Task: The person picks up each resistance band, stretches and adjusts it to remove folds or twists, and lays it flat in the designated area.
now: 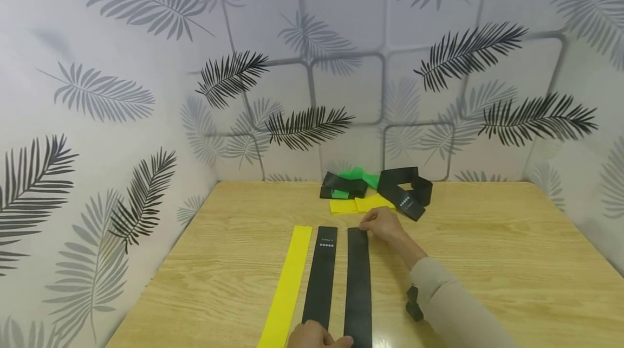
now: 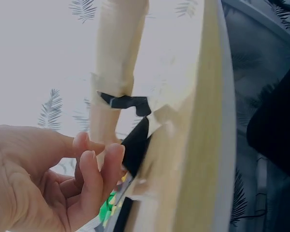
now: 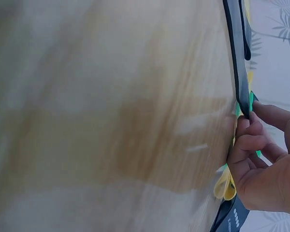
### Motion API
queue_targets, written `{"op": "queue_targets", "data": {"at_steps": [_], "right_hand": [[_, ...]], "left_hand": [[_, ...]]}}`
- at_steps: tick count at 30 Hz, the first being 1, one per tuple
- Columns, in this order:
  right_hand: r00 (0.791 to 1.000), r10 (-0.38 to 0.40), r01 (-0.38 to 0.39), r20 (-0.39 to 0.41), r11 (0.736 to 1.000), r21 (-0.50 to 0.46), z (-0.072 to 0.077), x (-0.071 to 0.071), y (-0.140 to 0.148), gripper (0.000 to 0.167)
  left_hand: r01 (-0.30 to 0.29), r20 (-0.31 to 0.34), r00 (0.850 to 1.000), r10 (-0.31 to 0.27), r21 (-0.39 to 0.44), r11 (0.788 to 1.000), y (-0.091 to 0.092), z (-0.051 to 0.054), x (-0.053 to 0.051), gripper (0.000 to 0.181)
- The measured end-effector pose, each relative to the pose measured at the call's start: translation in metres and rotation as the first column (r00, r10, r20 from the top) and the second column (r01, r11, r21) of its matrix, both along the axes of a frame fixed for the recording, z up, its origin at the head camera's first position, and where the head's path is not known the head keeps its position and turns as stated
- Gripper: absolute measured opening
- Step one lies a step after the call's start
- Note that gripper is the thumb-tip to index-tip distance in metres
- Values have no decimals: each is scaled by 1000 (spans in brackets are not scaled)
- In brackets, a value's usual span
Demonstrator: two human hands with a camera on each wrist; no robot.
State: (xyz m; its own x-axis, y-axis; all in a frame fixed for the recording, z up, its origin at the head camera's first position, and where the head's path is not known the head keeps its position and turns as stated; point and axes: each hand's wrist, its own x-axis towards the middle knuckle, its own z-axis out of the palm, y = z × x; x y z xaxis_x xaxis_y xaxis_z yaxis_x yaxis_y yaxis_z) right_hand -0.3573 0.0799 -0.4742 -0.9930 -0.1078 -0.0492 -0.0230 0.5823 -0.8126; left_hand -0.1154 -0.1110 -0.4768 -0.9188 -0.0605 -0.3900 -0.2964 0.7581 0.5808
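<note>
Three flat resistance bands lie lengthwise side by side: a yellow band (image 1: 286, 288) on the left, a black band with white dots (image 1: 320, 277) in the middle, and a plain black band (image 1: 358, 283) on the right. At the far end of the plain black band, my right hand (image 1: 382, 224) pinches its corner between thumb and fingertips, also visible in the right wrist view. My left hand (image 1: 317, 335) is at the near end, its thumb and fingertips pinching the edge of that same band (image 2: 136, 145). It partly covers the dotted band's near end.
At the back of the wooden table (image 1: 487, 245) lies a loose pile of green (image 1: 358, 174), yellow (image 1: 343, 206) and black bands (image 1: 409, 201). A black strap-like piece (image 1: 414, 304) shows at the right sleeve. Patterned walls (image 1: 341, 82) border the table's back and sides.
</note>
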Motion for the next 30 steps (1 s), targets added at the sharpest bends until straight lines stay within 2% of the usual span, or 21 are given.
{"op": "queue_targets", "data": {"at_steps": [4, 10, 13, 16, 19, 23, 27, 30], "right_hand": [[1000, -9, 9, 0, 999, -33, 1, -5, 6, 13], [997, -10, 6, -82, 999, -44, 7, -11, 12, 15], [991, -9, 3, -132, 999, -45, 8, -16, 14, 18], [989, 5, -12, -149, 999, -49, 7, -20, 13, 24], [990, 14, -22, -142, 998, -51, 7, -23, 11, 29], [992, 1, -9, -123, 998, -61, 5, -24, 9, 32], [991, 13, -21, -130, 998, -62, 1, -26, 4, 32], [984, 15, -21, -179, 999, -32, -3, -30, -1, 32]], "left_hand": [[-49, -6, 999, 50, 67, 997, -2, 20, 3, 43], [-38, -42, 998, 44, 141, 989, -1, 31, -3, 36], [-10, -72, 997, 27, 233, 972, -3, 36, -8, 32], [16, -88, 996, 17, 366, 931, -5, 42, -13, 27], [60, -143, 990, 14, 499, 864, -7, 46, -20, 26], [112, -224, 974, 35, 612, 783, -6, 50, -33, 26], [92, -225, 970, 89, 683, 724, -5, 52, -42, 27], [73, -205, 972, 112, 723, 687, -6, 53, -47, 32]]}}
